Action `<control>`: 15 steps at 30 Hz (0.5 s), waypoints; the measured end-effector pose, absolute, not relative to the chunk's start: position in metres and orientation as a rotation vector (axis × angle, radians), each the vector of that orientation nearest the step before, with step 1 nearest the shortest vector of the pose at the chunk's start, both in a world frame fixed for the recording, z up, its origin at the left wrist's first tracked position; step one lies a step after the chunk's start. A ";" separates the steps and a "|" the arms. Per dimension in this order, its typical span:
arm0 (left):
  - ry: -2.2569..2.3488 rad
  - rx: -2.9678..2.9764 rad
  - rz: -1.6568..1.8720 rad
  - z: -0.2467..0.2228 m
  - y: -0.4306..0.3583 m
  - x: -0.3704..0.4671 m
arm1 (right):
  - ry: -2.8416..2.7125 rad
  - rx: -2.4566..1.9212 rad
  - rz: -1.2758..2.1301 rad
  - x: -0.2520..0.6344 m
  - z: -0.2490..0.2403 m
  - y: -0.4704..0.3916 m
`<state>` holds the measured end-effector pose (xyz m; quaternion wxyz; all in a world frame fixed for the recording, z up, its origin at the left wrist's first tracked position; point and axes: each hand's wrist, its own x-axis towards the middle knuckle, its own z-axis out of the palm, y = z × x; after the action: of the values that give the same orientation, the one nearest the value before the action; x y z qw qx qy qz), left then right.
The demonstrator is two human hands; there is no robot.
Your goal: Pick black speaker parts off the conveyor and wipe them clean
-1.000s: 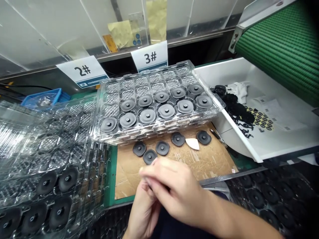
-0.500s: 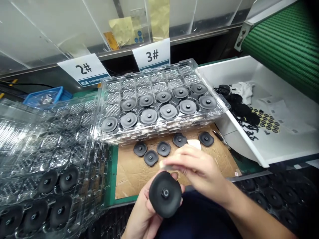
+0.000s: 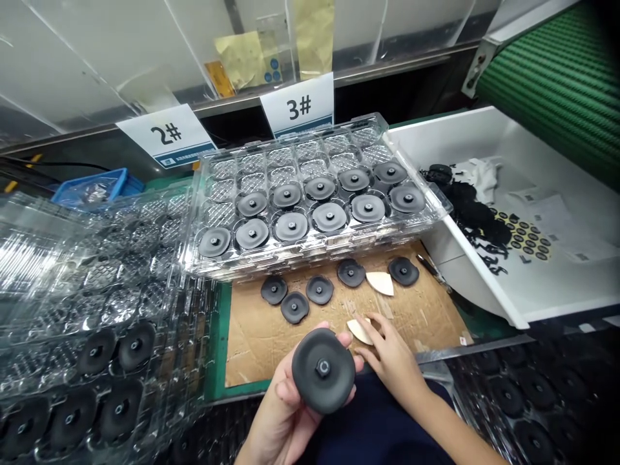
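Note:
My left hand (image 3: 285, 407) is closed around the edge of a black, rounded disc (image 3: 312, 391), holding it up with its small central hub facing me. To the right, my right hand (image 3: 392, 361) has its fingers on a cream wedge-shaped sponge (image 3: 357, 331), low over the cardboard sheet (image 3: 252, 349). Another cream wedge-shaped sponge (image 3: 380, 283) lies farther back. Several similar black discs (image 3: 294, 308) rest on the cardboard, hub side up. Behind them stands a clear plastic tray (image 3: 261, 258) with two rows of discs in its front pockets.
More clear trays (image 3: 159, 310) with discs are on the left, near a blue bin (image 3: 113, 187). At right, a white bin (image 3: 484, 287) holds black pieces and oval stickers, below a green conveyor belt (image 3: 557, 84). A pen-like tool (image 3: 433, 271) lies by the cardboard's right edge.
My right hand has moved from above the held disc down and right to the cream sponge near the cardboard. The rear sponge is now uncovered. My left hand still holds the disc.

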<state>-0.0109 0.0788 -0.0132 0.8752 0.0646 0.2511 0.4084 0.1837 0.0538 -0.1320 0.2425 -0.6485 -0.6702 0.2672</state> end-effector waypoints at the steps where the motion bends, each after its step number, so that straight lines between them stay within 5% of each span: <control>1: 0.540 0.137 0.865 -0.014 0.078 -0.011 | -1.826 -1.770 0.725 0.183 -0.134 0.058; 5: 0.636 0.146 0.940 -0.011 0.074 -0.008 | -1.788 -1.699 0.745 0.188 -0.123 0.087; 10: 0.798 0.192 1.031 -0.002 0.073 -0.002 | -1.666 -1.544 0.732 0.185 -0.035 0.104; 15: 0.957 0.237 1.066 0.004 0.072 0.006 | -1.956 -0.881 0.851 0.166 0.034 0.097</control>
<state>0.0061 0.0724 0.0041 0.7479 0.1086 0.4374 0.4874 0.1660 0.0972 0.0336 0.4047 -0.3491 -0.7750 0.3371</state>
